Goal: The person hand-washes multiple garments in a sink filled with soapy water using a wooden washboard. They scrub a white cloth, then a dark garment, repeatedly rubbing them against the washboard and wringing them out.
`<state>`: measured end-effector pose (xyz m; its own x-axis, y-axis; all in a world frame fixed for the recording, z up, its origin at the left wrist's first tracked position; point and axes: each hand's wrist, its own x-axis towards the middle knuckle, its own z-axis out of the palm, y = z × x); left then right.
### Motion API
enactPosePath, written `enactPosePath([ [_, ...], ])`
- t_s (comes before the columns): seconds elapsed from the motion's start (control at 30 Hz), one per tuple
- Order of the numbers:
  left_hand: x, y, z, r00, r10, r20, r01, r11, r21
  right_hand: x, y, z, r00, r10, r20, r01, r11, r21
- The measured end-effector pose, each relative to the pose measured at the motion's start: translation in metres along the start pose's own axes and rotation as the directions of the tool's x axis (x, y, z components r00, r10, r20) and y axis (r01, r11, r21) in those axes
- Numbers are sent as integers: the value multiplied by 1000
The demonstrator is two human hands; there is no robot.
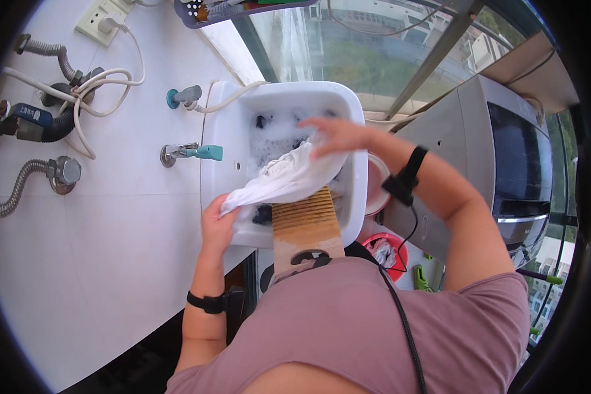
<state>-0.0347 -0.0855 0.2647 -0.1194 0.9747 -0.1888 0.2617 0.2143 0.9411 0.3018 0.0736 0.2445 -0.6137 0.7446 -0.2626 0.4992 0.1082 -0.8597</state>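
A wet white cloth (295, 170) stretches slantwise over a white laundry sink (209, 182) that holds sudsy water and dark cloth pieces (262, 214). My left hand (218, 224) grips the cloth's lower left end near the sink's front left corner. Blurred by motion, my right hand (337, 137) is over the cloth's upper right part with its fingers spread; whether it touches the cloth cannot be told. Under the cloth, a ribbed wooden washboard (306, 221) leans from the sink toward my body, its upper ribs hidden.
A chrome tap with a teal handle (209, 152) and a second tap with a hose (189, 94) stick out from the wall at the left. A grey washing machine (443, 133) stands at the right. Between it and the sink are a round basin (377, 184) and a red bucket (402, 253).
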Motion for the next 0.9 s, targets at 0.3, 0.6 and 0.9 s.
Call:
enactPosePath([
  [0.3, 50, -49, 59, 818, -367, 442, 431, 901, -50, -56, 33, 147, 991, -49, 126, 64, 991, -118],
  [0.6, 105, -177, 117, 989, -135, 57, 78, 818, 570, -81, -6, 124, 956, -292, -2, 286, 935, 209],
  [0.9, 118, -140, 73, 777, -538, 328, 491, 191, -850, -104, 35, 61, 989, -61, -136, 98, 954, 285],
])
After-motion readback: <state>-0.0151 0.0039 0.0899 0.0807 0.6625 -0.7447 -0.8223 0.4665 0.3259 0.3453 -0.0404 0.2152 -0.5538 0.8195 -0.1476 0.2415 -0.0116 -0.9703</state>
